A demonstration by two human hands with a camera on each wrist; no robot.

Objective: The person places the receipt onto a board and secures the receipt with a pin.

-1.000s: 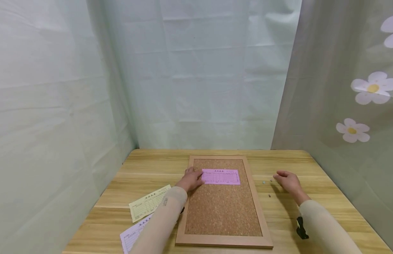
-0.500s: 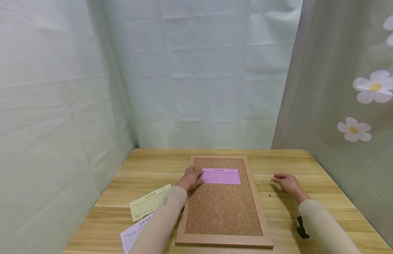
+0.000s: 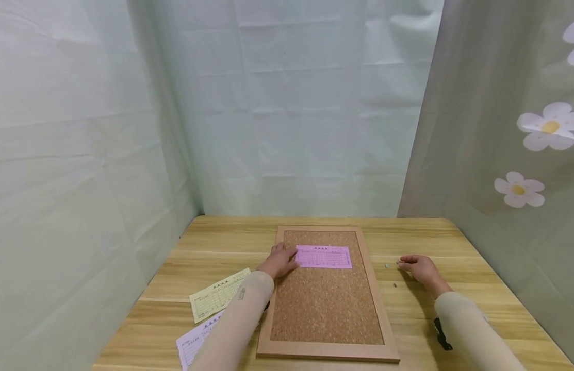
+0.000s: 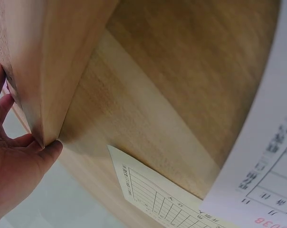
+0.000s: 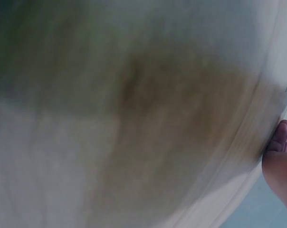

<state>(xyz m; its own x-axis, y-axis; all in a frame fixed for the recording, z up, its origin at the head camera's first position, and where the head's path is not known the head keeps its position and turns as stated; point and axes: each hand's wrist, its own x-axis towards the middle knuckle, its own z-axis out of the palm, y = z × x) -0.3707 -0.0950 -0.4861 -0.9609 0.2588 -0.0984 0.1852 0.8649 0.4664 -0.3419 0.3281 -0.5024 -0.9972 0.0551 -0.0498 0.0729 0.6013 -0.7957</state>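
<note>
A pink printed slip (image 3: 323, 256) lies flat on the upper part of a wood-framed cork board (image 3: 327, 309). My left hand (image 3: 278, 262) rests across the board's left frame, its thumb at the slip's left edge. In the left wrist view, fingertips (image 4: 52, 148) of that hand bend over the frame's edge down toward the table. To the right of the board, my right hand (image 3: 420, 269) is low over the table, thumb and forefinger pinching a small pale pin (image 3: 398, 263). The right wrist view is mostly blurred table, with part of the right hand (image 5: 279, 142) at its edge.
Two more small pins, one pale (image 3: 386, 266) and one dark (image 3: 395, 285), lie between the board and my right hand. Left of the board are a yellow slip (image 3: 217, 296) and a white slip (image 3: 194, 342), partly under my left forearm. Curtains surround the wooden table (image 3: 421, 234).
My right hand has come slightly lower and its fingertips have closed in on the pale pin. The left hand keeps its place on the board and slip.
</note>
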